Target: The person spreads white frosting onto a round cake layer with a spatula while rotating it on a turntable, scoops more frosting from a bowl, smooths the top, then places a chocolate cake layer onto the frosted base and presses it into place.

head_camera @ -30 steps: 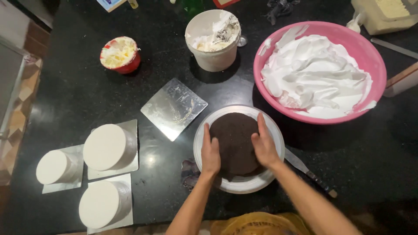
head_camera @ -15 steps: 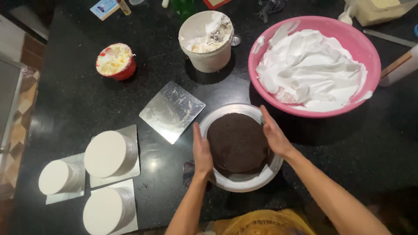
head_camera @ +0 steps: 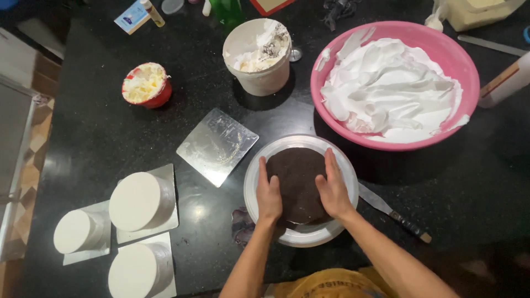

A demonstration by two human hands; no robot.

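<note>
Sitting at the far left of the black countertop, three white-frosted round cakes rest on square silver boards, clustered close together. Behind them stands a small red bowl filled with pale cream, and nearer the middle lies a bare square silver cake board. A white bucket smeared with frosting stands beyond it. Just right of the board, a round dark chocolate cake layer lies on a white turntable. The left hand lies flat against the layer's left edge, fingers straight and held together, gripping nothing. The right hand presses flat on the layer's right side, fingers likewise extended and close together. A palette knife lies on the counter just beside the turntable's right rim. Farther back on the right, a large pink bowl holds whipped white cream.
</note>
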